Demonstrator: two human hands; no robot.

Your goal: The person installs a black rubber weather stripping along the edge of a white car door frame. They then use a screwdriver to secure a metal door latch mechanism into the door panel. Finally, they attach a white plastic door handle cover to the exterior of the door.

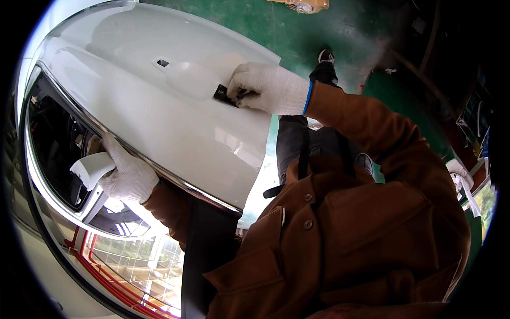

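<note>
And there was the right hand [268, 87], gloved, its fingers bent onto a black part [223, 94] on the white door [175, 114], right of a small hole [163, 63]; whether it gripped, I couldn't tell! Over on the left, nearer, the left hand [130, 175], gloved too, had closed around a curved white piece [87, 168], just beside the chrome strip [183, 186].
</note>
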